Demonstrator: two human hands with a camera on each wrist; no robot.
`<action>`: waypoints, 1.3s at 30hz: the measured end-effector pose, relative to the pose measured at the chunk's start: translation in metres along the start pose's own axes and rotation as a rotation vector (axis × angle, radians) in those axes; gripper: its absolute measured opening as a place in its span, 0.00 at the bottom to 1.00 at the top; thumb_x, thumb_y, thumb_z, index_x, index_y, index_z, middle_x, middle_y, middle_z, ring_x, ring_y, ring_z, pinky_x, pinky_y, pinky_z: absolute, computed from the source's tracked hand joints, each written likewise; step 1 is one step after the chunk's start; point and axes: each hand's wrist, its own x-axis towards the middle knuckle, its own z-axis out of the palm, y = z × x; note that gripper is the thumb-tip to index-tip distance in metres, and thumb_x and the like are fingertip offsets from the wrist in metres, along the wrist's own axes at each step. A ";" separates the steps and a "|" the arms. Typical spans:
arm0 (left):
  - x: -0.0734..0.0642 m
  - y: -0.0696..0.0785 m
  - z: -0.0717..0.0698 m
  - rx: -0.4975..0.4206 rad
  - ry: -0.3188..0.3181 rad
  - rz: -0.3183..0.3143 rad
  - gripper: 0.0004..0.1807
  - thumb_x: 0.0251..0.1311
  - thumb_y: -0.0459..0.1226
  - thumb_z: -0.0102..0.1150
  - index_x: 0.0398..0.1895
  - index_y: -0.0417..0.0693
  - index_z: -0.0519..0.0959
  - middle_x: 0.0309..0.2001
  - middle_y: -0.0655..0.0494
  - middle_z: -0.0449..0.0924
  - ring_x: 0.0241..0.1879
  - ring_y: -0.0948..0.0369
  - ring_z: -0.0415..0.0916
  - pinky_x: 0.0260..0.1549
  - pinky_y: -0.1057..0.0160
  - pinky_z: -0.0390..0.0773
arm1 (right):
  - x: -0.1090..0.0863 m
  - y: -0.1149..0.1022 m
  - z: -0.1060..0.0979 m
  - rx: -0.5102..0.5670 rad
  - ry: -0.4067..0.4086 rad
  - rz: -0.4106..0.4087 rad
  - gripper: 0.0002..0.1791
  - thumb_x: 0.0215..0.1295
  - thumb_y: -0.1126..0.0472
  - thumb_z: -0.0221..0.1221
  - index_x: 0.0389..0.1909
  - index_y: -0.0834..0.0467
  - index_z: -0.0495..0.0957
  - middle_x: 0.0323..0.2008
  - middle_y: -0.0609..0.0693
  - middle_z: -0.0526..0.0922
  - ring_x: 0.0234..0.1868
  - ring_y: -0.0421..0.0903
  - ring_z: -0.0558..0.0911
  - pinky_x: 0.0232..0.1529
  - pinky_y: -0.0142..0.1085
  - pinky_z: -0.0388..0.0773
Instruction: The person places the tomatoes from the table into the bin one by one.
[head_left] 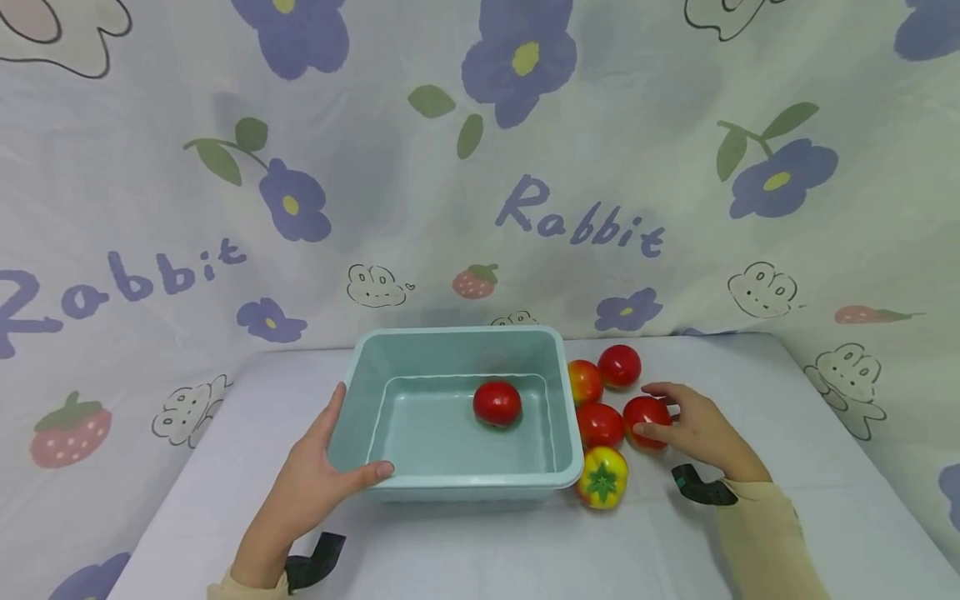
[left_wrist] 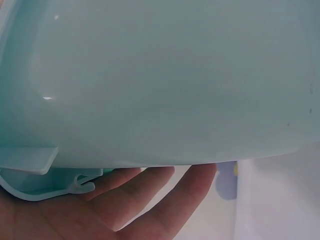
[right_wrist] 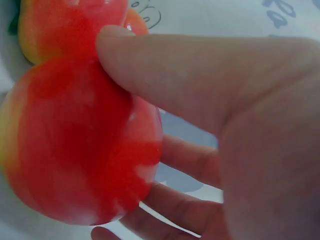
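Observation:
A pale blue-green plastic bin (head_left: pixel 457 481) stands on the table with one red tomato (head_left: pixel 497 403) inside, right of its middle. My left hand (head_left: pixel 311 479) grips the bin's left front corner, its thumb over the front rim and its fingers along the left side. The left wrist view shows those fingers (left_wrist: pixel 150 200) against the bin's outer wall (left_wrist: pixel 175 90). To the right of the bin, my right hand (head_left: pixel 701 429) holds a red tomato (head_left: pixel 647 422) between thumb and fingers. That tomato (right_wrist: pixel 75 145) shows a yellowish side in the right wrist view.
Beside the bin's right wall lie a yellow tomato (head_left: pixel 602 477) with a green star-shaped calyx, a red one (head_left: pixel 601 426), an orange-red one (head_left: pixel 585 382) and another red one (head_left: pixel 619 367) farther back. A printed cloth backdrop (head_left: pixel 420 208) rises behind the white table (head_left: pixel 262 433).

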 end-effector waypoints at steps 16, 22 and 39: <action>0.001 0.000 0.000 -0.018 0.005 0.016 0.61 0.45 0.54 0.68 0.73 0.63 0.34 0.73 0.54 0.40 0.70 0.47 0.43 0.59 0.35 0.55 | 0.000 -0.001 -0.003 -0.036 0.060 -0.006 0.42 0.49 0.36 0.63 0.60 0.58 0.69 0.52 0.61 0.74 0.49 0.58 0.71 0.35 0.43 0.81; 0.000 0.000 0.000 -0.016 0.002 0.014 0.61 0.45 0.54 0.68 0.73 0.63 0.34 0.73 0.55 0.39 0.70 0.47 0.42 0.59 0.36 0.55 | -0.004 -0.005 -0.007 -0.041 0.098 -0.020 0.43 0.49 0.36 0.63 0.60 0.58 0.69 0.53 0.61 0.73 0.49 0.58 0.71 0.34 0.43 0.81; -0.001 0.000 0.001 -0.014 0.006 0.012 0.61 0.45 0.54 0.68 0.73 0.60 0.34 0.73 0.54 0.40 0.70 0.47 0.43 0.59 0.36 0.55 | -0.020 -0.036 -0.013 -0.030 0.317 -0.219 0.36 0.51 0.44 0.66 0.59 0.56 0.71 0.52 0.55 0.74 0.46 0.51 0.74 0.36 0.38 0.80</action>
